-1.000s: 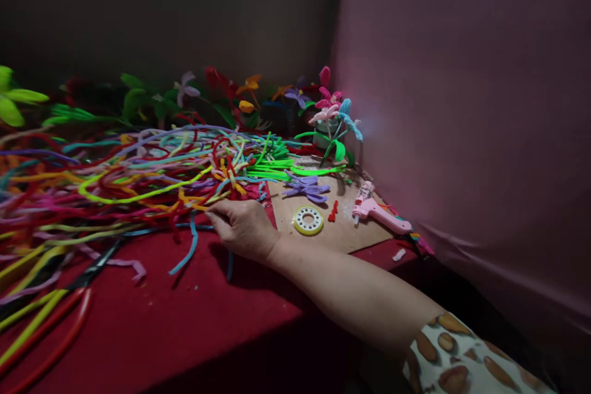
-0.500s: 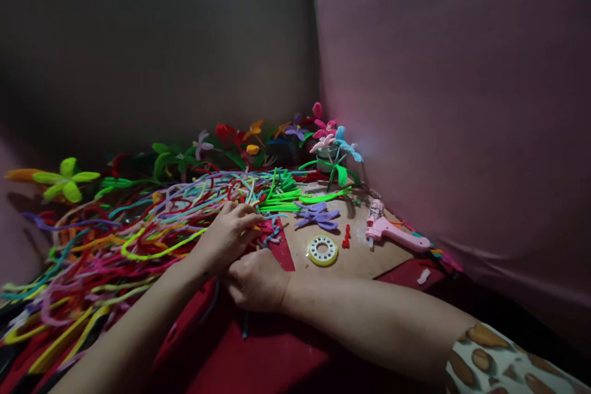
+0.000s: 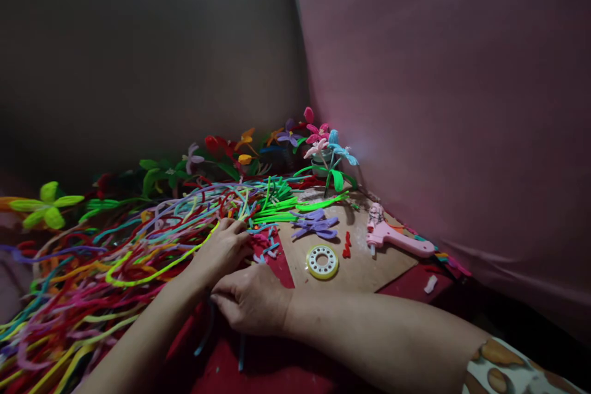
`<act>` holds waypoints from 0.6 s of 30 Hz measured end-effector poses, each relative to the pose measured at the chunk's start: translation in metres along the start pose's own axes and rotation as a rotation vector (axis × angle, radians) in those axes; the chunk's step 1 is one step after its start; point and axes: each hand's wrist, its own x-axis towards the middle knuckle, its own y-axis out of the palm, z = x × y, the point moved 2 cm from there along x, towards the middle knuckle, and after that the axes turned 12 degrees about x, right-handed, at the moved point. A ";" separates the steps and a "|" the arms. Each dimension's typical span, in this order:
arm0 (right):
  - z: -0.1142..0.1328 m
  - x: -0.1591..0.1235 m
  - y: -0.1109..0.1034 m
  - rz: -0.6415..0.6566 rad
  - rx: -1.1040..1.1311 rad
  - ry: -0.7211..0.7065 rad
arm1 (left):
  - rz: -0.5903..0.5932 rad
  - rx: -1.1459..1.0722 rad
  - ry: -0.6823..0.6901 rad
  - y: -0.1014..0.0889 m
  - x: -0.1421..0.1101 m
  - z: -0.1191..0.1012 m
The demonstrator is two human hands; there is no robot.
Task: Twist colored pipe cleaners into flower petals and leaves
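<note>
1. A small green pot (image 3: pixel 322 166) stands in the far corner, with fuzzy flowers (image 3: pixel 323 137) sticking up out of it.
2. The left hand (image 3: pixel 221 251) reaches into the big heap of fuzzy wires (image 3: pixel 138 246), fingers curled; what it pinches is hidden.
3. The right hand (image 3: pixel 252 305) lies flat on the red cloth (image 3: pixel 272 363), touching blue wire bits (image 3: pixel 205 335).
4. The brown board (image 3: pixel 364 268) has bare room between the tape ring (image 3: pixel 322 261) and the pink glue gun (image 3: pixel 397 239).

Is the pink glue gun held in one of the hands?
No, the pink glue gun lies alone on the brown board, far from both hands.
</note>
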 end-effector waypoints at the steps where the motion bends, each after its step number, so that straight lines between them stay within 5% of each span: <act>1: 0.000 0.000 0.000 -0.001 0.002 0.003 | 0.026 0.009 0.011 -0.001 0.002 0.000; 5: 0.001 0.001 -0.004 0.003 -0.006 0.032 | -0.028 -0.017 -0.005 -0.015 0.007 -0.002; 11: 0.004 0.000 -0.003 0.036 0.020 -0.001 | -0.137 -0.262 -0.216 -0.042 -0.008 -0.017; 18: 0.007 -0.003 0.002 0.079 0.001 -0.102 | -0.063 -0.563 -0.547 -0.032 -0.036 -0.026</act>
